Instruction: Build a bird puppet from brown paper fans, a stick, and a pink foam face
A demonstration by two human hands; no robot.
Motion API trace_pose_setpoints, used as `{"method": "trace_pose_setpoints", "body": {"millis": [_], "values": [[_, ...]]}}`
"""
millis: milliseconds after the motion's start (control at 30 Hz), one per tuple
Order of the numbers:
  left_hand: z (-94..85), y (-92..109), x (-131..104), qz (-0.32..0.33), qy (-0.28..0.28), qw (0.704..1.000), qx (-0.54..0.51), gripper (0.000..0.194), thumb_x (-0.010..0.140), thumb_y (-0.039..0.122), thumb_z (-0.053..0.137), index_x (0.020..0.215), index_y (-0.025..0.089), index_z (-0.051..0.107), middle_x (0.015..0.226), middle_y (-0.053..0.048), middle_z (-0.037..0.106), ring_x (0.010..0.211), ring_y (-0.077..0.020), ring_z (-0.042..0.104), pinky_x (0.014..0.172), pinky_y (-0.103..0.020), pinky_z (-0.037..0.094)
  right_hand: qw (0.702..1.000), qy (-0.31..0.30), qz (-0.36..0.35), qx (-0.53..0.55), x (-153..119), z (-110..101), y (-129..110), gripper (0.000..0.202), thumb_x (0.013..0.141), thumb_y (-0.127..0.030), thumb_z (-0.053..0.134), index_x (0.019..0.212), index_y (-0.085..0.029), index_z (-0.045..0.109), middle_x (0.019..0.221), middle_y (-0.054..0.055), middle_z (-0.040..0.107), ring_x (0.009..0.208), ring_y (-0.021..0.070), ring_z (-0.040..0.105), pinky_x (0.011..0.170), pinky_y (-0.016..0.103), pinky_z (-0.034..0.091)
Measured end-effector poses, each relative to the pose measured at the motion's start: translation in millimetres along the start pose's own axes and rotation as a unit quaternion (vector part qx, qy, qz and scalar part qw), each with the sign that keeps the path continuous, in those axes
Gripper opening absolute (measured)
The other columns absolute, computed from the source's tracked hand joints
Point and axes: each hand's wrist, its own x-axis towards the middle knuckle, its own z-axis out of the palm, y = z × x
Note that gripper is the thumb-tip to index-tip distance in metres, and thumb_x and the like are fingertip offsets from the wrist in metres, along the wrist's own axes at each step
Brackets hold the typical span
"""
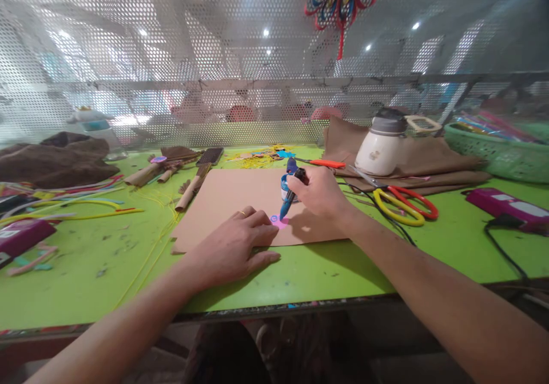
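Note:
My right hand (319,192) is closed around a blue and black pen-like tool (287,204), its tip pointing down at a small pink piece (282,223) on the brown cardboard sheet (235,192). A small blue ring shape (274,219) shows at the pink piece's left side. My left hand (251,238) rests at the front edge of the sheet, thumb apart from the other fingers, fingertips at the pink piece. Behind the tool stands a small container with a blue rim (283,185), partly hidden by my right hand.
Yellow and red scissors (398,206) and a white jar with a grey lid (380,147) are to the right. A green basket (497,150) and purple device (508,207) sit further right. Rolled brown pieces (146,174) and yellow strands lie left. Perforated metal screen (171,98) stands behind.

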Motion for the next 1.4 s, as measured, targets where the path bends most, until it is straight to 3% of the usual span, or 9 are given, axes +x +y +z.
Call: {"method": "trace_pose_setpoints", "body": {"millis": [400, 667, 967, 1133, 1400], "values": [[0.6, -0.3, -0.8, 0.001, -0.007, 1.000, 0.005, 0.038, 0.096, 0.049, 0.044, 0.115, 0.022, 0.063, 0.103, -0.009, 0.059, 0.097, -0.0257, 0.050, 0.085, -0.040, 0.040, 1.000, 0.024, 0.001, -0.010, 3.0, -2.9, 0.9, 0.020, 0.079, -0.026, 0.054, 0.062, -0.018, 0.059, 0.061, 0.004, 0.066, 0.066, 0.0188, 0.065, 0.059, 0.027, 0.050], [-0.6, 1.1, 0.0, -0.009, -0.019, 1.000, 0.004, 0.036, 0.096, 0.049, 0.044, 0.099, 0.020, 0.064, 0.103, -0.009, 0.059, 0.098, -0.0255, 0.049, 0.087, -0.040, 0.040, 1.000, 0.007, 0.000, 0.005, 0.2, 1.6, 1.3, 0.016, 0.080, -0.025, 0.054, 0.071, -0.017, 0.063, 0.066, 0.005, 0.068, 0.066, 0.0176, 0.064, 0.062, 0.027, 0.051], [-0.8, 1.0, 0.9, -0.008, -0.020, 1.000, -0.001, 0.036, 0.096, 0.048, 0.045, 0.105, 0.020, 0.065, 0.105, -0.008, 0.058, 0.098, -0.0258, 0.049, 0.087, -0.040, 0.039, 1.000, 0.007, 0.009, -0.015, 2.4, -0.5, 0.9, 0.017, 0.078, -0.023, 0.054, 0.064, -0.017, 0.061, 0.062, 0.005, 0.065, 0.064, 0.0184, 0.063, 0.061, 0.028, 0.049], [-0.7, 0.8, 1.0, -0.007, -0.018, 1.000, 0.000, 0.037, 0.096, 0.048, 0.044, 0.113, 0.021, 0.063, 0.104, -0.008, 0.058, 0.097, -0.0259, 0.049, 0.086, -0.041, 0.039, 0.999, 0.038, 0.003, -0.035, 3.9, -4.3, 1.0, 0.020, 0.077, -0.025, 0.053, 0.059, -0.018, 0.056, 0.056, 0.002, 0.059, 0.059, 0.0161, 0.058, 0.058, 0.026, 0.045], [-1.8, 1.8, 1.2, -0.012, -0.022, 1.000, 0.001, 0.035, 0.095, 0.048, 0.046, 0.105, 0.020, 0.065, 0.102, -0.008, 0.059, 0.097, -0.0259, 0.049, 0.087, -0.041, 0.040, 0.999, 0.033, -0.009, -0.018, 2.5, -2.0, 1.2, 0.021, 0.079, -0.025, 0.053, 0.060, -0.018, 0.058, 0.056, 0.002, 0.061, 0.060, 0.0157, 0.059, 0.058, 0.026, 0.046]]}}
